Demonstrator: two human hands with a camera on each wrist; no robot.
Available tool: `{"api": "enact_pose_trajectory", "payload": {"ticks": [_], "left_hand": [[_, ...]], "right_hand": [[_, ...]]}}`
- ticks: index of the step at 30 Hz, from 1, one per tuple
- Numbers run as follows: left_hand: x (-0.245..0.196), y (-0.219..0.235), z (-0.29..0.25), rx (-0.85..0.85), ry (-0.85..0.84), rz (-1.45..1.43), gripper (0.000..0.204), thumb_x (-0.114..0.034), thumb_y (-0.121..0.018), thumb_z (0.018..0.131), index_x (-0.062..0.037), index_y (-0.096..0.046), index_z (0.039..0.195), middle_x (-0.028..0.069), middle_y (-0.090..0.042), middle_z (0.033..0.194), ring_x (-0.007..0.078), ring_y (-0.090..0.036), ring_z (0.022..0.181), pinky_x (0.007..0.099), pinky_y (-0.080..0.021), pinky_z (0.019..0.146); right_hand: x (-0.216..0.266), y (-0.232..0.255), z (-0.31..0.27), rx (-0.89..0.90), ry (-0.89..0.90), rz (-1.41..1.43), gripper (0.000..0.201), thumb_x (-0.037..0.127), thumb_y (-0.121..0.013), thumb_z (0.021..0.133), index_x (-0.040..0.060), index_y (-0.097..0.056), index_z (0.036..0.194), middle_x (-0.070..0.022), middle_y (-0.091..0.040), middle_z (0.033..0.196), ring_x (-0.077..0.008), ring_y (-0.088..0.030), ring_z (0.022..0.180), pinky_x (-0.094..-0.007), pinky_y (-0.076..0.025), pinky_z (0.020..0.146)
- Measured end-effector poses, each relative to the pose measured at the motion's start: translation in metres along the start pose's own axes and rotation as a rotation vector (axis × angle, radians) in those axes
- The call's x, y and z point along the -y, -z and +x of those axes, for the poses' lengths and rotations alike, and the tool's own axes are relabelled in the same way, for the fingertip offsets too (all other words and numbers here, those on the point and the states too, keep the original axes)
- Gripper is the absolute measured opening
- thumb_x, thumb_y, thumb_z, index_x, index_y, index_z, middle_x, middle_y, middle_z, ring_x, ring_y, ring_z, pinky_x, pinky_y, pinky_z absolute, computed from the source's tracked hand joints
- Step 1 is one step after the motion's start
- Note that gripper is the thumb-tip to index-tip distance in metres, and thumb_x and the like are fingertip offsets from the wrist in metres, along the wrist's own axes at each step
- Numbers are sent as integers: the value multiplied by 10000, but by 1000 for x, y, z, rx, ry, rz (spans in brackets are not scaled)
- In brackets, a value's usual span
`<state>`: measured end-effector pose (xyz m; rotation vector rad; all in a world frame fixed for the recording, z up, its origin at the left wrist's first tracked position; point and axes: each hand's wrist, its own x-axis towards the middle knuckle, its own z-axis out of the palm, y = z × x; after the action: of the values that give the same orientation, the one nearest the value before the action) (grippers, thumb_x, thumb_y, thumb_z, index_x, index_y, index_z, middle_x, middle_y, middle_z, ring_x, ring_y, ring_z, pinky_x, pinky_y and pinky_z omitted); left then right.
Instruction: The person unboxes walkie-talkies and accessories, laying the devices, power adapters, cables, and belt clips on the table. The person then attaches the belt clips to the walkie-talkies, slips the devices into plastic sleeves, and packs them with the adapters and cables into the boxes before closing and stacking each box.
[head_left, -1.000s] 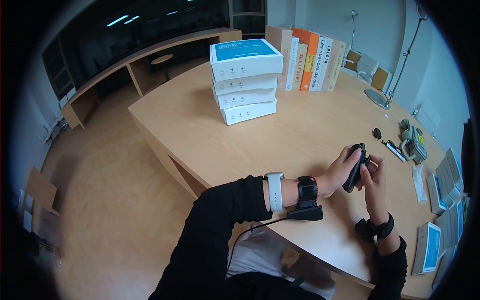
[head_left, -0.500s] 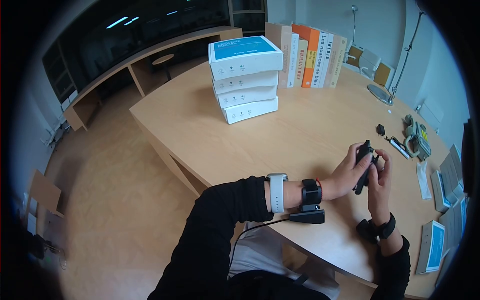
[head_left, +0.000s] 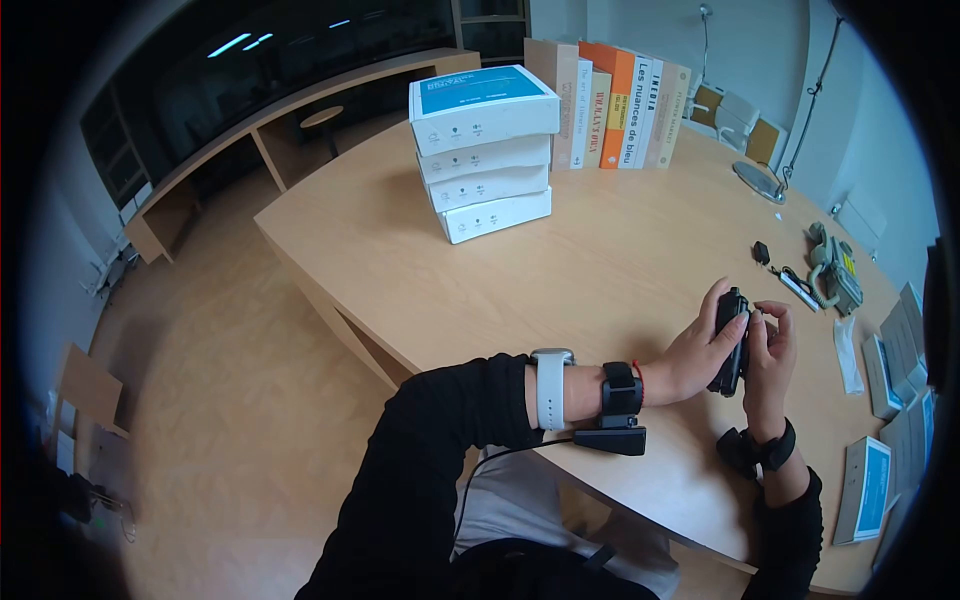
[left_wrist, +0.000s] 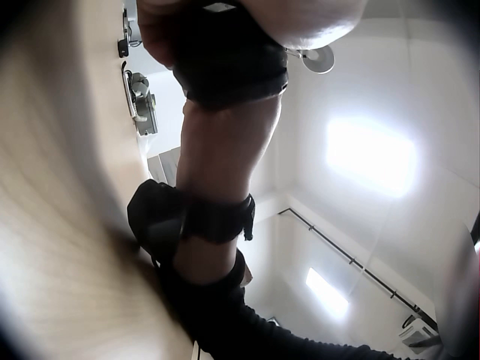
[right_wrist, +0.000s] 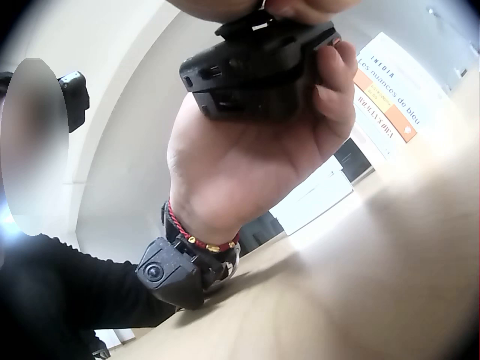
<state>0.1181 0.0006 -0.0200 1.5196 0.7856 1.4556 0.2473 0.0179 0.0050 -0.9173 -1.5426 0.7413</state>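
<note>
A chunky black handheld device (head_left: 732, 352) is held between both hands, above the right part of the desk. My left hand (head_left: 692, 358) grips it, thumb along its near face and fingers round the far side. From the right, my right hand (head_left: 768, 372) pinches at the device's side with thumb and curled fingers. The right wrist view shows slots in the black casing (right_wrist: 251, 79) and a clip-like piece on top, where the right fingertips (right_wrist: 307, 7) touch it. Its exact kind cannot be told. In the left wrist view the dark casing (left_wrist: 229, 64) covers part of the right hand.
Several white-and-blue boxes (head_left: 495, 170) are stacked on the wooden desk (head_left: 380, 270), beside a row of upright books (head_left: 620, 110). To the right lie a corded phone (head_left: 835, 270), a black adapter (head_left: 761, 253), a white strip (head_left: 848, 355) and more boxes (head_left: 865, 490).
Both hands have shifted slightly right with the black device, which has turned a little in the left hand. The right fingers have changed position along its side.
</note>
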Motion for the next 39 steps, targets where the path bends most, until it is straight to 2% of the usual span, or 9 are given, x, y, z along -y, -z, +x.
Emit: {"api": "enact_pose_trajectory", "payload": {"ticks": [3, 16, 26, 30, 31, 32, 34, 36, 39], "left_hand": [[0, 6, 4, 113, 73, -43, 535, -434, -332, 975, -123, -161, 1375, 147, -442, 1187, 190, -498, 1027, 316, -435, 862], [-12, 5, -1, 123, 70, -149, 486, -395, -360, 980, -103, -212, 1340, 92, -456, 1114, 126, -496, 956, 269, -452, 793], [-22, 9, -2, 196, 133, -264, 515, -379, -430, 963, -88, -232, 1340, 52, -415, 1151, 106, -438, 1047, 268, -417, 886], [-18, 9, -1, 199, 118, -247, 511, -379, -435, 962, -94, -239, 1338, 44, -414, 1138, 89, -429, 1030, 257, -413, 875], [-16, 8, -1, 155, 114, -266, 519, -365, -472, 948, -78, -250, 1319, 82, -472, 1082, 105, -504, 924, 251, -471, 763], [-17, 7, -1, 145, 163, -316, 512, -360, -475, 948, -90, -252, 1322, 65, -466, 1092, 99, -501, 919, 252, -470, 761], [-13, 3, -1, 109, 113, -315, 489, -358, -472, 951, -104, -265, 1314, 44, -460, 1088, 92, -497, 917, 248, -471, 755], [-20, 7, -1, 168, 200, -341, 462, -359, -464, 954, -117, -281, 1302, 33, -456, 1083, 83, -495, 928, 245, -475, 759], [-23, 6, -2, 145, 215, -316, 450, -367, -459, 954, -126, -290, 1293, 30, -451, 1088, 76, -502, 941, 247, -483, 768]], "right_hand": [[1, -1, -1, -8, -26, 19, 110, 120, -503, 926, 61, -481, 1017, 5, -531, 675, -18, -449, 589, -184, -328, 520], [12, -2, -4, -13, -36, 54, 95, 109, -502, 919, 72, -485, 1006, 31, -506, 642, -11, -425, 558, -181, -312, 491], [17, 0, -3, 4, -42, 132, 82, 119, -512, 920, 74, -492, 986, 21, -532, 651, -8, -434, 552, -179, -303, 472], [11, -3, -2, -25, -28, 150, 85, 128, -512, 924, 80, -497, 992, 25, -532, 650, -15, -435, 555, -181, -304, 471], [10, -4, -2, -7, -49, 188, 87, 132, -515, 923, 80, -501, 992, 27, -531, 651, -12, -435, 559, -181, -303, 468], [8, -1, -2, 0, -72, 216, 90, 135, -518, 922, 81, -504, 992, 29, -530, 653, -10, -435, 563, -181, -301, 464], [6, 0, -1, 7, -72, 245, 112, 151, -536, 914, 72, -519, 991, 31, -522, 641, -7, -424, 557, -181, -296, 455], [8, 3, 1, 36, -62, 179, 122, 147, -544, 899, 64, -522, 985, 22, -521, 615, -15, -421, 531, -189, -298, 446], [16, 1, -2, 12, -84, 191, 117, 133, -543, 887, 53, -516, 969, 1, -549, 617, -25, -458, 542, -201, -342, 458]]}}
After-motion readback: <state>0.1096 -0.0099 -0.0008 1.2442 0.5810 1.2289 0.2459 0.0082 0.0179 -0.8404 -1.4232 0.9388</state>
